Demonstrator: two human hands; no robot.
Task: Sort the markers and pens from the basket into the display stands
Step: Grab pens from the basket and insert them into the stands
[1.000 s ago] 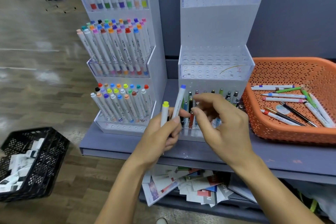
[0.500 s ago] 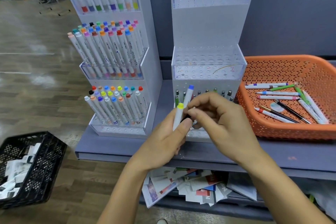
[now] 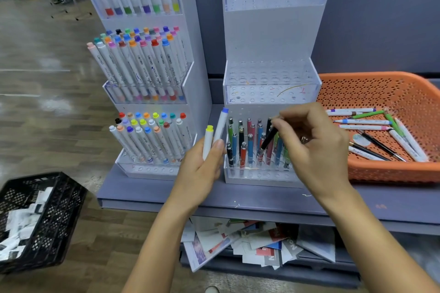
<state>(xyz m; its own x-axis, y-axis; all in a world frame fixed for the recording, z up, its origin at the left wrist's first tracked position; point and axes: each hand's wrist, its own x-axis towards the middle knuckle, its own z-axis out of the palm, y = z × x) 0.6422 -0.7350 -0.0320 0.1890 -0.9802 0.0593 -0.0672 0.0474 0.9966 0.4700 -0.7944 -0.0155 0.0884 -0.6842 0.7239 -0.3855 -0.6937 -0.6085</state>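
Two white markers are held upright in the left hand, the fingers curled round their lower barrels: a yellow-capped marker and, touching it on its right, a blue-capped marker that stands higher. These are held in the gap between the two display stands, just above the grey tabletop. A black pen is pinched at its upper end by the fingertips of the right hand; the pen is tilted, its lower tip pointed down among the upright pens in the bottom tier of the pen stand. Whether the tip is seated in a hole cannot be told. The marker stand is placed to the left, its three tiers packed with white markers with coloured caps, all leaned back. An orange perforated basket is set just right of the pen stand, on the same tabletop; loose markers and pens are scattered flat inside it. A black crate with white items in it is seen on the wooden floor at lower left. Printed papers are heaped on the shelf beneath the tabletop.
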